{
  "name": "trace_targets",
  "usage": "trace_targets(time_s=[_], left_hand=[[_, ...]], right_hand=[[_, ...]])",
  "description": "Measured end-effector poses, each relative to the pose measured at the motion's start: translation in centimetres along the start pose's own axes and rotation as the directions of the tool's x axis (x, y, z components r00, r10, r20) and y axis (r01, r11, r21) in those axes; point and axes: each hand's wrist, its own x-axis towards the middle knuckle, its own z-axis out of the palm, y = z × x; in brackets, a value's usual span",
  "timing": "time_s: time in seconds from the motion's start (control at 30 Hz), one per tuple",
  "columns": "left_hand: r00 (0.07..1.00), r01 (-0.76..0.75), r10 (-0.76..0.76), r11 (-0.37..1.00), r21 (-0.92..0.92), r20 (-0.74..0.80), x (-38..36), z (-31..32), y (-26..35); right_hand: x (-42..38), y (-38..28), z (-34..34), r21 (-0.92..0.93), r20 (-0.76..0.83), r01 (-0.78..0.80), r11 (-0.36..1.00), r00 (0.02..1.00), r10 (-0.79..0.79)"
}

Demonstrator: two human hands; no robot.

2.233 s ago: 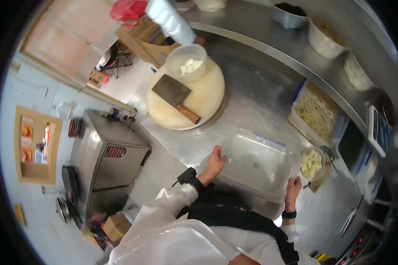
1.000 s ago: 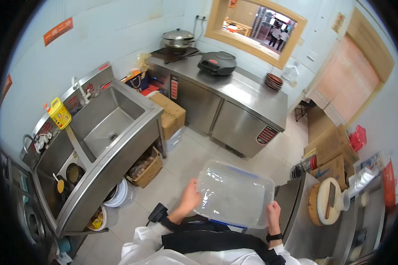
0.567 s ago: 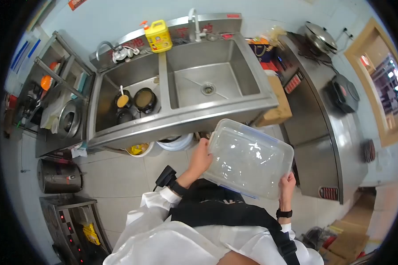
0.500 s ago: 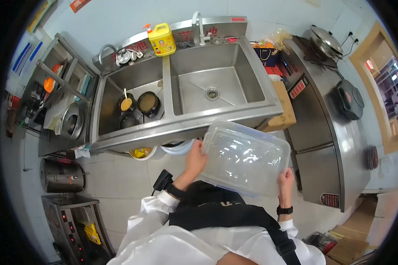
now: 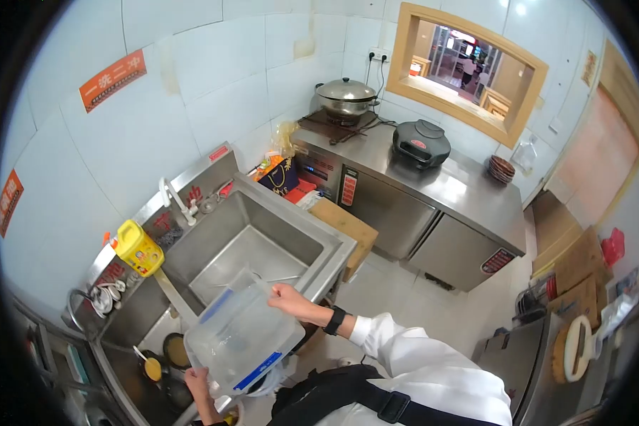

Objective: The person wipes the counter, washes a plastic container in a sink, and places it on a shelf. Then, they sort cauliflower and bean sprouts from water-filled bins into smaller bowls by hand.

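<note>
A clear plastic storage box (image 5: 238, 334) with blue strips at two sides is held between my hands, tilted, at the front of the steel double sink (image 5: 302, 216). My left hand (image 5: 200, 387) grips its lower left edge. My right hand (image 5: 285, 298) is closed on the opposite edge, at the upper right. The box hides part of the sink's front rim and divider. Behind it in the left basin sit dark pots (image 5: 175, 349) and a yellow-orange scoop (image 5: 153, 368) with a pale handle.
A yellow detergent jug (image 5: 139, 248) stands behind the basins, near a white tap (image 5: 177, 201). Along the right, a steel counter (image 5: 468, 206) carries a lidded pan (image 5: 346, 98) and a dark electric griddle (image 5: 420, 143). A cardboard box (image 5: 344, 231) stands beside the sink.
The view has turned right, showing more counter and the wall opening. The storage box has been turned and tilted in my hands, and now overlaps the sink. Both hands keep hold of it.
</note>
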Motion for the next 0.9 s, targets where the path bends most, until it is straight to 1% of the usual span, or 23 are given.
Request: trace_targets(time_s=[0.03,0.07,0.1,0.13,0.17,0.2,0.27,0.33,0.4,0.43,0.47,0.5,0.57,0.6,0.63,0.67,0.7,0.77,0.8,0.87,0.9], left_hand=[[0.997,0.072,-0.073,0.996,0.051,0.017,1.3,-1.4,-1.0],[0.989,0.141,-0.145,0.985,0.099,0.029,2.0,-2.3,-0.1],[0.991,0.115,-0.123,0.983,0.142,0.054,2.1,-3.5,0.8],[0.991,0.103,-0.112,0.985,0.137,0.066,3.3,-4.4,0.3],[0.98,0.146,-0.159,0.983,0.108,0.119,4.3,-5.5,-0.9],[0.964,0.192,-0.204,0.978,0.083,0.172,5.3,-6.6,-2.2],[0.96,0.205,-0.213,0.977,0.061,0.18,7.1,-8.2,-4.5],[0.953,0.233,-0.237,0.972,0.044,0.191,8.3,-9.5,-5.7],[0.958,0.23,-0.237,0.971,0.066,0.161,9.2,-10.5,-6.1],[0.956,0.236,-0.245,0.969,0.068,0.165,9.8,-11.1,-7.0],[0.969,0.195,-0.202,0.979,0.061,0.145,10.7,-11.7,-8.4],[0.98,0.153,-0.159,0.987,0.052,0.122,11.6,-12.2,-9.8],[0.976,0.193,-0.195,0.981,0.035,0.1,14.7,-14.0,-14.5],[0.971,0.224,-0.224,0.974,0.019,0.08,15.6,-14.5,-16.0],[0.971,0.226,-0.226,0.974,0.013,0.073,15.3,-15.2,-15.4],[0.977,0.2,-0.184,0.966,-0.161,0.11,13.8,-16.0,-11.2],[0.981,0.173,-0.134,0.928,-0.329,0.139,12.9,-16.2,-8.4],[0.981,0.185,-0.14,0.875,-0.448,0.131,11.5,-17.0,-5.9],[0.982,0.185,-0.143,0.851,-0.492,0.123,10.9,-17.2,-4.8],[0.985,0.17,-0.149,0.815,-0.554,0.084,9.5,-17.6,-4.5],[0.987,0.154,-0.145,0.802,-0.577,0.062,9.0,-17.8,-4.4]], right_hand=[[1.7,1.0,2.0,-0.034,0.018,-0.006,0.999,1.0,0.007],[2.9,1.0,4.0,-0.074,0.038,-0.008,0.997,0.999,0.011],[3.9,1.1,6.0,-0.079,0.025,-0.001,0.997,1.0,0.003],[4.8,1.0,7.9,-0.105,0.051,-0.007,0.994,0.999,0.012],[5.5,0.8,9.7,-0.13,0.078,-0.015,0.991,0.997,0.026],[6.1,0.8,11.5,-0.131,0.068,-0.012,0.991,0.997,0.021],[7.2,0.5,14.6,-0.215,0.091,-0.015,0.976,0.995,0.036],[7.5,0.2,17.1,-0.234,0.077,-0.014,0.972,0.997,0.033],[7.3,-0.1,18.8,-0.254,0.067,-0.016,0.967,0.997,0.034],[7.1,-0.2,19.4,-0.275,0.048,0.023,0.961,0.999,-0.011],[7.1,-0.1,19.9,-0.297,0.032,0.065,0.953,0.998,-0.058],[7.2,0.6,20.2,-0.302,0.034,0.061,0.951,0.998,-0.053],[7.9,2.6,20.3,-0.322,0.053,0.205,0.924,0.979,-0.199],[8.3,3.0,20.4,-0.324,0.062,0.208,0.923,0.978,-0.198],[8.7,3.4,20.4,-0.266,0.073,0.125,0.956,0.991,-0.109],[9.1,3.7,20.4,-0.206,0.088,0.038,0.978,0.996,-0.021],[9.7,4.2,20.6,-0.203,0.092,0.042,0.978,0.995,-0.024],[11.0,5.3,21.3,-0.153,0.109,-0.079,0.985,0.989,0.096],[11.7,6.0,21.9,-0.146,0.113,-0.074,0.987,0.99,0.09],[12.8,7.9,22.8,-0.304,0.217,-0.067,0.95,0.966,0.137],[13.1,9.6,23.2,-0.299,0.222,-0.065,0.952,0.966,0.136]])
